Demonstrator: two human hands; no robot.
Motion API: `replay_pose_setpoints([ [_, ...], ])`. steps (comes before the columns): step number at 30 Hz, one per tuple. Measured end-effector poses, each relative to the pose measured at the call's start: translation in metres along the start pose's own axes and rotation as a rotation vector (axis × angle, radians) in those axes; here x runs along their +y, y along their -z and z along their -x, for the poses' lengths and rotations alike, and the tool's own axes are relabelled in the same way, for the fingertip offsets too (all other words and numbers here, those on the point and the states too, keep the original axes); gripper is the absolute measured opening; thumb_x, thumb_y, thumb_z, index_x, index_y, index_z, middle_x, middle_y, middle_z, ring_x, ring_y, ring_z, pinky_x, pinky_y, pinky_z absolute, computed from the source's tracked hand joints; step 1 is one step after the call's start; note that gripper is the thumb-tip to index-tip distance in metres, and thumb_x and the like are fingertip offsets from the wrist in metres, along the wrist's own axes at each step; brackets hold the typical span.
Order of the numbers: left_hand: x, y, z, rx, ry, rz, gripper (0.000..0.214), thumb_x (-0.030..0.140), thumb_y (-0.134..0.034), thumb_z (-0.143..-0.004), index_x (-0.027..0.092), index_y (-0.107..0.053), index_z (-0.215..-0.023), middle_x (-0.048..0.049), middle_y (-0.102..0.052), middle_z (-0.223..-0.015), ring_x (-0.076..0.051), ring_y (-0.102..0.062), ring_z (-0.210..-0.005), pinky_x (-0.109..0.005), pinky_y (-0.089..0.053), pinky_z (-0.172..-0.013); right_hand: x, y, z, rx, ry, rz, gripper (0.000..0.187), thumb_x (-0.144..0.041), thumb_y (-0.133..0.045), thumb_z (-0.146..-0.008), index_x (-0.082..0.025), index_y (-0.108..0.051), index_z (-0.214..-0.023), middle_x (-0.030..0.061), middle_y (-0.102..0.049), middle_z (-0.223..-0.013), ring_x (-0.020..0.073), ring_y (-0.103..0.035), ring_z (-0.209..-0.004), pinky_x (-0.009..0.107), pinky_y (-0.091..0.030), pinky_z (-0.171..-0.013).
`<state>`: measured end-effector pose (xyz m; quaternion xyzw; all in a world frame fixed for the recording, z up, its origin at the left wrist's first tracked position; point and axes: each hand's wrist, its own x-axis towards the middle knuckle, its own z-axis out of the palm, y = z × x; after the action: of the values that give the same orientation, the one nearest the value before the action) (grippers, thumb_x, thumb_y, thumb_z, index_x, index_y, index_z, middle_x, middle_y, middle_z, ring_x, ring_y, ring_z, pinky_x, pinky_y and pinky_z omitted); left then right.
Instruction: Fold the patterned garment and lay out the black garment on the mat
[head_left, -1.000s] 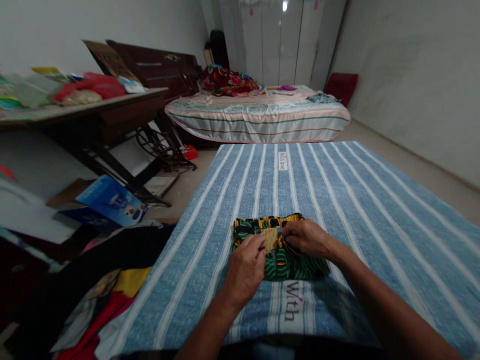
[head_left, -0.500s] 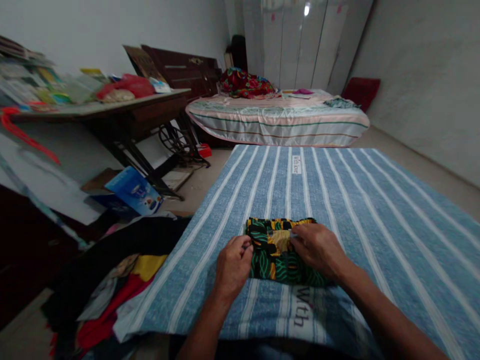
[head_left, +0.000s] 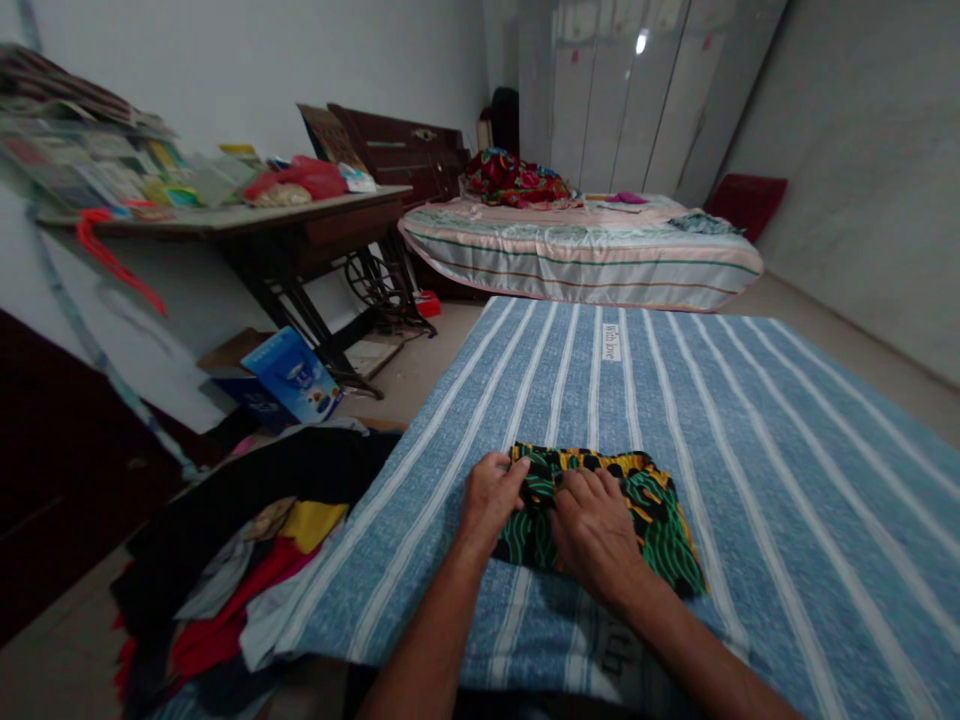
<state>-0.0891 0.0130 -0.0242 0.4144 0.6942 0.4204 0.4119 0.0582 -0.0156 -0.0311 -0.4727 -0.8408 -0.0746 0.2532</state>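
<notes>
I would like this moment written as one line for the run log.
left hand: at patterned cloth's left edge | right hand: on its middle | cloth: on blue striped cover | clothes pile: left of cover

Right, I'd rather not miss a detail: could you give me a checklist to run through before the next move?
1. Left hand at the left edge of the patterned cloth: ok.
2. Right hand on the patterned cloth: ok, near its middle.
3. Right fingers pinching fabric: cannot tell, their tips are hidden.
4. Patterned cloth lying smooth: not ok, it looks gathered along its far edge.
5. Patterned cloth fully on the striped sheet: ok, no visible part hangs off.
6. Clothes pile apart from the patterned cloth: ok, it lies off to the left.
</notes>
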Motion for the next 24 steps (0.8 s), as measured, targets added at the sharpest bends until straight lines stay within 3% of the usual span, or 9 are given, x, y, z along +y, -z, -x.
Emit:
replay_pose_setpoints([
  [5,0.007,-0.003,-0.003,-0.055,0.051,0.043,0.018,0.03,-0.065,-0.072,0.016,-0.054,-0.068,0.0033,-0.057,-0.046,-0.008,-0.046,-0.031,-0.018,-0.03,-0.037,0.007,-0.006,0.011,0.123,0.064,-0.124,0.018,-0.01,-0.046,-0.086,-0.016,-0.063,-0.085,0.0106,-0.063,-0.093,0.0245,-0.054,-0.098,0.048,-0.036,-0.096],
  [12,0.011,-0.001,-0.003,-0.074,0.069,0.104,0.007,0.019,-0.06,-0.067,0.017,-0.055,-0.063,0.0044,-0.055,-0.044,-0.007,-0.044,-0.032,-0.018,-0.028,-0.038,0.013,-0.005,0.017,0.229,0.088,-0.253,0.013,-0.012,-0.047,-0.088,-0.018,-0.059,-0.087,0.0068,-0.064,-0.089,0.0198,-0.057,-0.091,0.047,-0.037,-0.096],
  [20,0.01,0.0,0.003,0.04,-0.14,0.043,0.011,0.022,-0.065,-0.059,0.017,-0.056,-0.054,0.0055,-0.051,-0.048,-0.008,-0.045,-0.048,-0.02,-0.034,-0.048,0.015,-0.003,0.018,0.21,0.092,-0.328,0.012,-0.012,-0.047,-0.087,-0.019,-0.055,-0.083,0.0043,-0.063,-0.082,0.0171,-0.059,-0.083,0.046,-0.038,-0.096],
  [24,0.011,-0.001,0.001,-0.008,-0.106,0.096,0.012,0.023,-0.065,-0.057,0.017,-0.054,-0.055,0.0061,-0.049,-0.047,-0.009,-0.045,-0.047,-0.02,-0.033,-0.048,0.015,0.0,0.017,0.181,0.069,-0.368,0.012,-0.011,-0.046,-0.087,-0.02,-0.053,-0.081,0.0023,-0.062,-0.078,0.0157,-0.059,-0.078,0.045,-0.037,-0.096],
])
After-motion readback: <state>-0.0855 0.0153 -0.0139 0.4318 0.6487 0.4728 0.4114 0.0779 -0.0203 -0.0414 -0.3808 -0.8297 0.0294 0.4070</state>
